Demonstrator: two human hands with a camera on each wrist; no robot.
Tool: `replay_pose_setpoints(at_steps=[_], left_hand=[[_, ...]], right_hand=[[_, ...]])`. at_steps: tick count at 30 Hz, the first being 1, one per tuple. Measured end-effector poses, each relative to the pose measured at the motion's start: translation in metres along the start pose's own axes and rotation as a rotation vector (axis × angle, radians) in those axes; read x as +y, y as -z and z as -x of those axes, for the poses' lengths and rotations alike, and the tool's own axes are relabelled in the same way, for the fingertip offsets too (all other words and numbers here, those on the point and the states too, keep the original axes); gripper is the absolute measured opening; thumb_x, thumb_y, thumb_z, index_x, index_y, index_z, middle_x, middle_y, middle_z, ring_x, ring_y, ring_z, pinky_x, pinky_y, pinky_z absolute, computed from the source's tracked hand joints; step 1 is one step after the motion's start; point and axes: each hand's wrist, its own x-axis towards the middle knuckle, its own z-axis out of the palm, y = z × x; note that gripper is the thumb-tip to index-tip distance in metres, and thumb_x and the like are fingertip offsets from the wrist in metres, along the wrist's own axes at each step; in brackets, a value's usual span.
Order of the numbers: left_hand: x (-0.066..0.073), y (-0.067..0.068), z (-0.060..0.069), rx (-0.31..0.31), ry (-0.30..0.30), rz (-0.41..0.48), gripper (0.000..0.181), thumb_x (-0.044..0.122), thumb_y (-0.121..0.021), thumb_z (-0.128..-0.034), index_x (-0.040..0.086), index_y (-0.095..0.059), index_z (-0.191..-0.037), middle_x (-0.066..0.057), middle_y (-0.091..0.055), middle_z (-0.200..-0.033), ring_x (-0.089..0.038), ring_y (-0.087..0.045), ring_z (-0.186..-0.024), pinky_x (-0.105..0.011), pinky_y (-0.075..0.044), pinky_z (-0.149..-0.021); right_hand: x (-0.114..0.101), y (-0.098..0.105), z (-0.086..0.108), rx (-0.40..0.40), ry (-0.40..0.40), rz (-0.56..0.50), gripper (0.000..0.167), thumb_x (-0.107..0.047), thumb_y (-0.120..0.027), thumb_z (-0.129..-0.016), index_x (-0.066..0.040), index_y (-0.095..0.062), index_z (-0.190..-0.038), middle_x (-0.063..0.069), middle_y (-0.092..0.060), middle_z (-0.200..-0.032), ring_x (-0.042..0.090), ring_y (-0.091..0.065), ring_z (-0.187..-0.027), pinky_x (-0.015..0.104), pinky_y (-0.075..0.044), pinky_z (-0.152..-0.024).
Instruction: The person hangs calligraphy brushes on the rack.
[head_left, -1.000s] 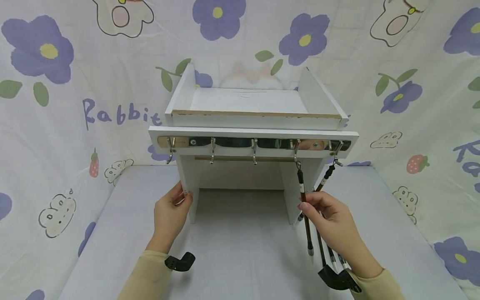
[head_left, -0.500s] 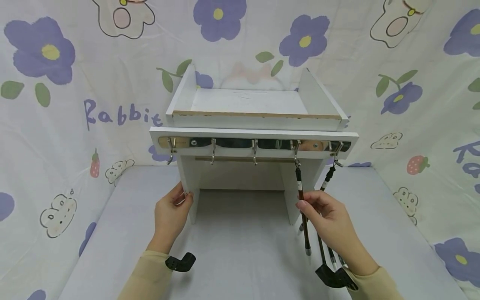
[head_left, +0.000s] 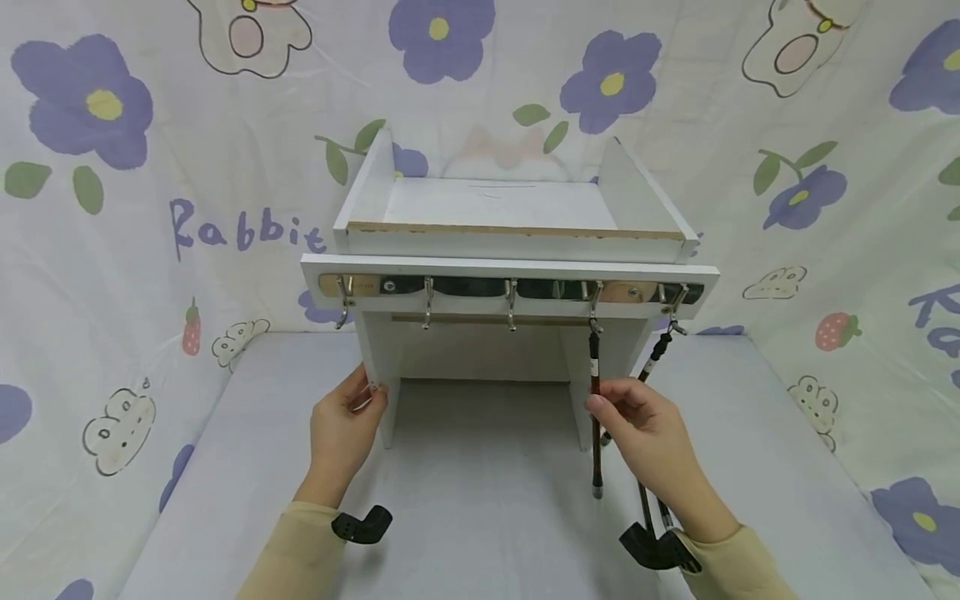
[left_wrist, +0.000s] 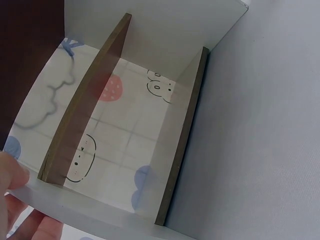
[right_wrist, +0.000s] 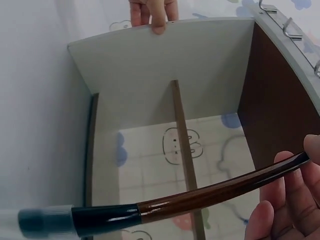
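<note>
My right hand (head_left: 648, 429) pinches the shaft of a calligraphy brush (head_left: 597, 454), whose upper end meets the fourth hook (head_left: 595, 308) from the left. The brush hangs nearly upright; the right wrist view shows its glossy brown shaft (right_wrist: 200, 199), black lower section and clear cap (right_wrist: 47, 221). Behind that hand, several more brushes (head_left: 654, 360) hang from the rightmost hook, partly hidden by the hand and wrist camera. My left hand (head_left: 341, 429) grips the edge of the white shelf's left side panel (head_left: 377, 346), thumb on one face and fingers on the other.
A metal hook rail (head_left: 470, 286) runs along the shelf's front board, with bare hooks at the left and middle. Above it sits an open white tray section (head_left: 517, 246). The shelf stands on a pale tabletop (head_left: 480, 517) before a flower-print cloth (head_left: 247, 167).
My right hand has shifted slightly left, bringing the brush's lower end left and the brush closer to vertical. The left hand keeps its grip on the panel.
</note>
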Motion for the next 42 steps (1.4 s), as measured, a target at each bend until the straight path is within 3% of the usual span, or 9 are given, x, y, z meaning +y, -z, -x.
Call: replay_pose_setpoints(at_steps=[8,19,26,42], left_hand=[[0.001,0.0,0.0,0.007,-0.004,-0.001,0.043,0.019,-0.066,-0.0922,0.013,-0.059,-0.134,-0.005,-0.064,-0.125,-0.02,-0.066,-0.102,-0.024,-0.056,-0.08],[0.001,0.0,0.0,0.002,0.004,-0.008,0.043,0.019,-0.066,-0.0926,0.015,-0.059,-0.135,-0.003,-0.064,-0.125,-0.018,-0.066,-0.102,-0.023,-0.055,-0.08],[0.0,0.0,0.0,0.004,-0.006,-0.005,0.043,0.018,-0.066,-0.0923,0.014,-0.059,-0.134,-0.004,-0.064,-0.125,-0.017,-0.066,-0.101,-0.023,-0.056,-0.08],[-0.001,0.0,0.001,0.0,-0.008,-0.003,0.043,0.02,-0.065,-0.0926,0.015,-0.059,-0.135,-0.003,-0.064,-0.124,-0.017,-0.066,-0.102,-0.024,-0.056,-0.08]], right_hand=[[0.004,-0.008,-0.005,0.02,0.006,0.063,0.012,-0.011,-0.068,-0.091,-0.006,-0.067,-0.102,0.002,-0.067,-0.094,0.012,-0.062,-0.084,0.018,-0.052,-0.069],[0.003,-0.024,-0.012,0.096,-0.045,0.096,0.017,-0.022,-0.066,-0.093,-0.008,-0.068,-0.102,-0.001,-0.069,-0.095,0.012,-0.064,-0.083,0.019,-0.052,-0.07],[0.005,-0.026,-0.013,0.091,-0.059,0.099,0.018,-0.026,-0.066,-0.094,-0.011,-0.067,-0.102,-0.004,-0.068,-0.095,0.012,-0.064,-0.083,0.021,-0.052,-0.071],[0.004,-0.026,-0.013,0.085,-0.028,0.151,0.014,-0.012,-0.065,-0.093,-0.003,-0.066,-0.104,0.005,-0.068,-0.097,0.015,-0.063,-0.083,0.019,-0.051,-0.071]])
